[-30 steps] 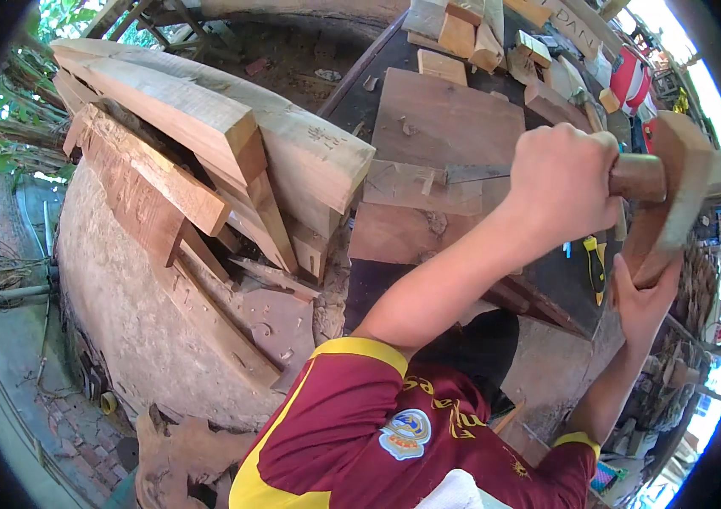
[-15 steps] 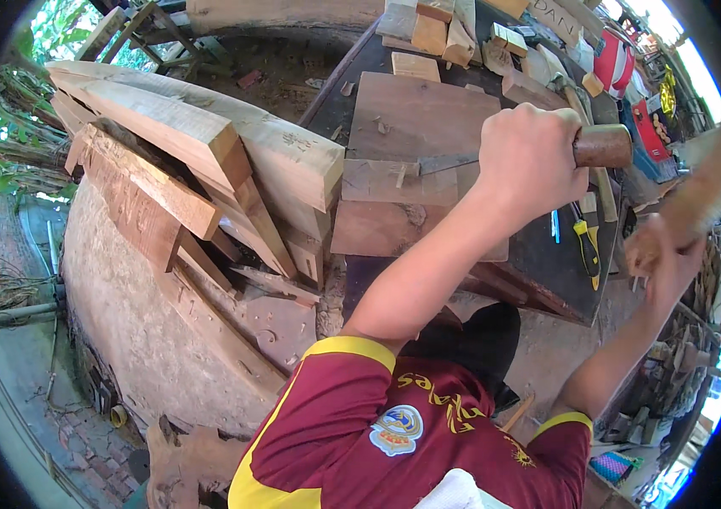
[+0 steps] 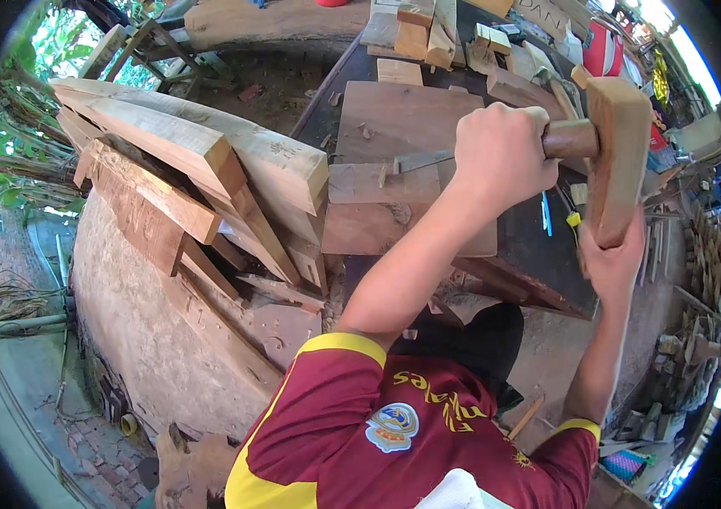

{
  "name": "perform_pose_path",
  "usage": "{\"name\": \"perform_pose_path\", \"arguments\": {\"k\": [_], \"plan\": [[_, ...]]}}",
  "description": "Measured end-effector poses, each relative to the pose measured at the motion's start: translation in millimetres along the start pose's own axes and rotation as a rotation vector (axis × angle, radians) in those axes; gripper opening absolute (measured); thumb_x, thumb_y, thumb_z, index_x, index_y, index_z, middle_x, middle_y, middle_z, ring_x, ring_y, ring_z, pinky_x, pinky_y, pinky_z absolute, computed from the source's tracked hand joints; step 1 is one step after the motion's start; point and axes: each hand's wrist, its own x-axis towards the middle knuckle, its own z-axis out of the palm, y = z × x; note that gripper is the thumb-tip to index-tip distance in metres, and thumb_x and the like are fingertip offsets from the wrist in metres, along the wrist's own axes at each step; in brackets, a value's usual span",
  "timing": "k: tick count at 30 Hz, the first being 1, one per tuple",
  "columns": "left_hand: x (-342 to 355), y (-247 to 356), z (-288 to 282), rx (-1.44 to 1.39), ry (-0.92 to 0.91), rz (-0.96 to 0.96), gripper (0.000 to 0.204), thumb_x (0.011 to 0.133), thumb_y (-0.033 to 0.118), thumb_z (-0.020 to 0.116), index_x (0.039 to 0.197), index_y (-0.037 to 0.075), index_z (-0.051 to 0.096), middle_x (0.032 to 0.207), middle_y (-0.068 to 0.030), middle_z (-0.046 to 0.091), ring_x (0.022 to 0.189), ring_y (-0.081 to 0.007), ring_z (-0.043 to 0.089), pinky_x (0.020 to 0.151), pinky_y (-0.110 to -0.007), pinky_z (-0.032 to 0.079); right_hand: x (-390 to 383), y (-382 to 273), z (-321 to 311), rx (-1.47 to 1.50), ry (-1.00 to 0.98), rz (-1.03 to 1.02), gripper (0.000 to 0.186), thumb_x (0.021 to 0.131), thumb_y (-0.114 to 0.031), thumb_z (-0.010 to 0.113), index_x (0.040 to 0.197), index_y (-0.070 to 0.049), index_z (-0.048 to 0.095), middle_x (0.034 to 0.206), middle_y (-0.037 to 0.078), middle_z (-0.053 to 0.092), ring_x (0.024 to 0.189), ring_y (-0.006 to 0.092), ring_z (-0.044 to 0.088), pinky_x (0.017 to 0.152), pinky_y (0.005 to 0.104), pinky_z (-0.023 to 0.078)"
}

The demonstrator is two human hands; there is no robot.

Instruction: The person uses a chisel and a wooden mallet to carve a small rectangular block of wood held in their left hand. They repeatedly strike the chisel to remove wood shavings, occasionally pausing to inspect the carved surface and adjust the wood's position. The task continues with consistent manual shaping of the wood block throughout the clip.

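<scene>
Wooden mallet (image 3: 618, 148), grasped in the right hand (image 3: 613, 259), should land squarely on the chisel (image 3: 572, 138) the left hand (image 3: 503, 157) clenches, inward of the table's (image 3: 537, 259) near edge.

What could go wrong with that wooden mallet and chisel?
The wooden mallet is up against the chisel handle, so an off-centre hit might catch the left grip close by. The chisel blade leans quite flat over the wood strip, so it could perhaps skid.
</scene>
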Motion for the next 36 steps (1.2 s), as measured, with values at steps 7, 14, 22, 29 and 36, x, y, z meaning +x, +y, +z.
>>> {"name": "perform_pose_path", "arguments": {"k": [7, 14, 22, 29, 36], "plan": [[-0.9, 2.7, 1.3, 0.006, 0.005, 0.008, 0.021, 0.057, 0.025, 0.069, 0.069, 0.009, 0.061, 0.063, -0.0149, 0.060, 0.066, -0.0363, 0.061, 0.061, -0.045, 0.051, 8.7, 45.1, -0.6, 0.255, 0.530, 0.302, 0.059, 0.071, -0.012, 0.074, 0.123, 0.003, 0.050, 0.117, 0.020, 0.057, 0.109, 0.0264, 0.055, 0.093, 0.0366, 0.042], [1.2, 1.0, -6.6, 0.012, 0.007, -0.029, 0.016, 0.058, 0.023, 0.066, 0.065, 0.009, 0.061, 0.063, -0.0142, 0.060, 0.064, -0.0356, 0.061, 0.060, -0.045, 0.051, 17.2, 56.2, -32.0, 0.362, 0.279, 0.469, 0.061, 0.070, -0.010, 0.071, 0.124, 0.007, 0.047, 0.104, 0.022, 0.061, 0.096, 0.0329, 0.061, 0.087, 0.0368, 0.045], [-3.6, -2.6, 1.0, 0.084, 0.010, 0.018, 0.015, 0.058, 0.021, 0.066, 0.066, 0.009, 0.062, 0.062, -0.0145, 0.060, 0.065, -0.0357, 0.061, 0.061, -0.044, 0.051, 6.9, 45.3, -9.4, 0.243, 0.095, 0.135, 0.062, 0.070, -0.005, 0.068, 0.127, 0.004, 0.044, 0.111, 0.020, 0.058, 0.102, 0.0303, 0.059, 0.091, 0.0367, 0.044], [-5.0, -2.9, 6.6, 0.141, -0.059, 0.016, 0.016, 0.059, 0.023, 0.067, 0.068, 0.010, 0.063, 0.062, -0.0134, 0.061, 0.064, -0.0350, 0.061, 0.061, -0.043, 0.051, -8.7, 14.3, 4.0, 0.126, -0.019, 0.007, 0.061, 0.070, -0.008, 0.071, 0.125, 0.003, 0.048, 0.108, 0.016, 0.060, 0.100, 0.0271, 0.059, 0.089, 0.0363, 0.045], [-7.1, 1.0, 10.1, 0.165, -0.070, 0.061, 0.014, 0.060, 0.022, 0.067, 0.066, 0.010, 0.063, 0.062, -0.0125, 0.061, 0.063, -0.0338, 0.061, 0.058, -0.043, 0.050, -10.7, 35.1, 9.5, 0.147, 0.068, 0.143, 0.054, 0.069, -0.007, 0.069, 0.120, 0.001, 0.052, 0.113, 0.020, 0.060, 0.106, 0.0292, 0.058, 0.092, 0.0378, 0.044]]}}
